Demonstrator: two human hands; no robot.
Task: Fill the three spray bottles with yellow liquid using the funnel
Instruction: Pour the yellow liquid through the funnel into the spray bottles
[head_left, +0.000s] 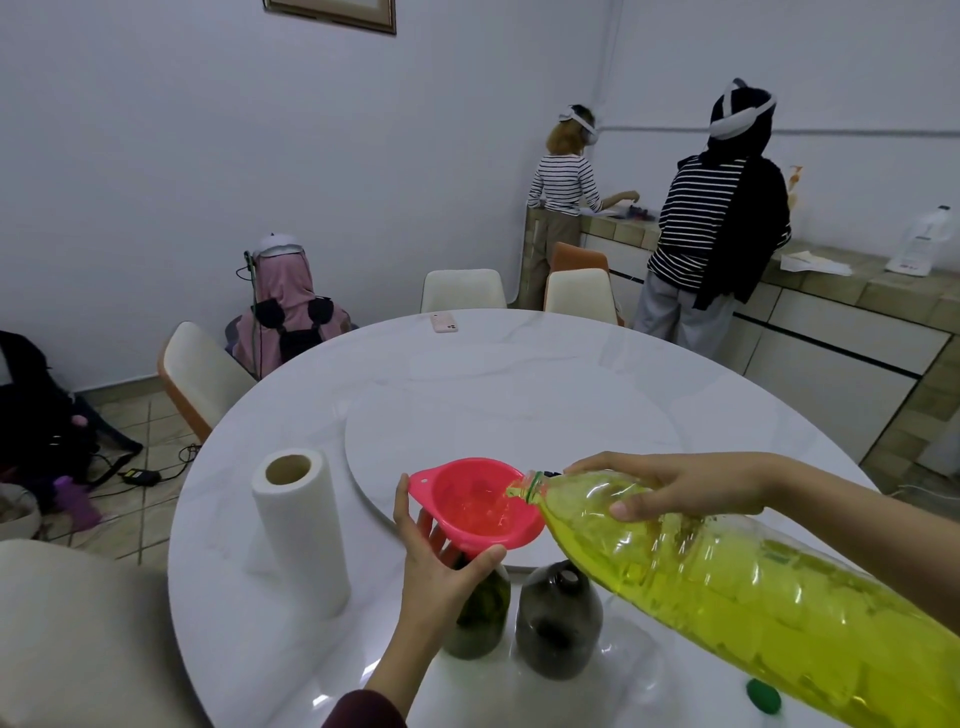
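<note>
A pink funnel sits in the neck of a dark spray bottle near the table's front edge. My left hand grips the funnel's stem and the bottle neck from the left. My right hand holds a large plastic bottle of yellow liquid, tipped with its mouth over the funnel bowl. Yellow liquid runs into the funnel. A second dark spray bottle stands open-necked just to the right of the first, under the big bottle. A third spray bottle is not visible.
A paper towel roll stands upright to the left. A green cap lies on the white round table; a lazy Susan fills its centre, a phone lies at the far edge. Chairs ring the table; people stand at a counter behind.
</note>
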